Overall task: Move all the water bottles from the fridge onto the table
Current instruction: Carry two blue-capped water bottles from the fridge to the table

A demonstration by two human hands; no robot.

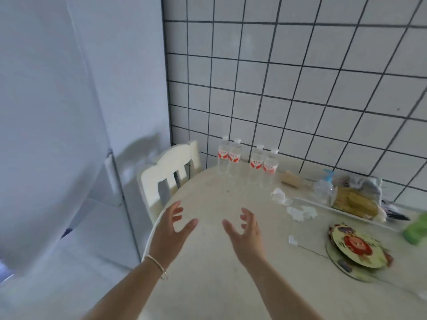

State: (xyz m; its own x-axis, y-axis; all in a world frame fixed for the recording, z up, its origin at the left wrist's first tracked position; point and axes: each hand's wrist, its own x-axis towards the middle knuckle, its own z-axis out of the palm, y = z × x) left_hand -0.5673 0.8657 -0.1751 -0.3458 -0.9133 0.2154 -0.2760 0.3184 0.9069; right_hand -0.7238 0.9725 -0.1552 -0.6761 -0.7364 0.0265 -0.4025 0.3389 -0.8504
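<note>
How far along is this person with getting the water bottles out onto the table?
Done: four water bottles stand upright on the table by the tiled wall. In hand: nothing; the left hand and right hand hover open and empty above the table. Left: unknown, since the fridge interior isn't visible.

We read no text with certainty. The four bottles (247, 161) carry red-and-white labels (257, 164) with characters too blurred to make out. The round board (355, 248) shows a picture only.
</note>
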